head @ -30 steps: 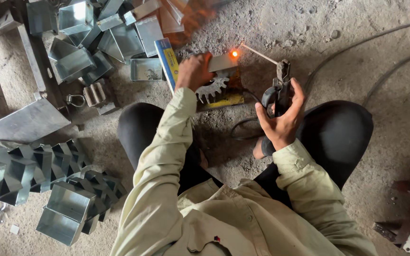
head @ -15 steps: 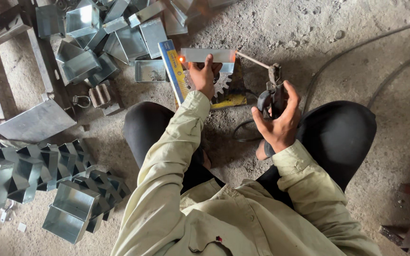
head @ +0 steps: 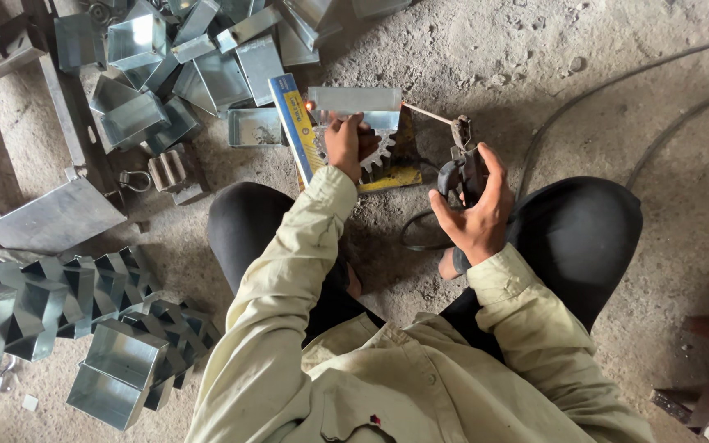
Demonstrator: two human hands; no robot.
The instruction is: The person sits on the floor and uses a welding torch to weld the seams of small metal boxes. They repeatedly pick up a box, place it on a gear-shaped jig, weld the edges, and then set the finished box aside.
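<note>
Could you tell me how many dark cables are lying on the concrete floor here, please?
3: two dark cables cross the floor at upper right, one above the other; a third loops below the electrode holder. Parts may be hidden.

Soft, even daylight, sharp focus; corners perhaps slightly dim.

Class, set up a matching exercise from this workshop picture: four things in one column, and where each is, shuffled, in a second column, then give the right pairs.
Things:
1. electrode holder
2. small metal box
3. toothed gear
4. stacked folded boxes

Places:
A. on the ground by the person's left knee
B. in the right hand
C. under the left hand
D. on the yellow plate

Pairs: 1-B, 2-C, 3-D, 4-A
</note>
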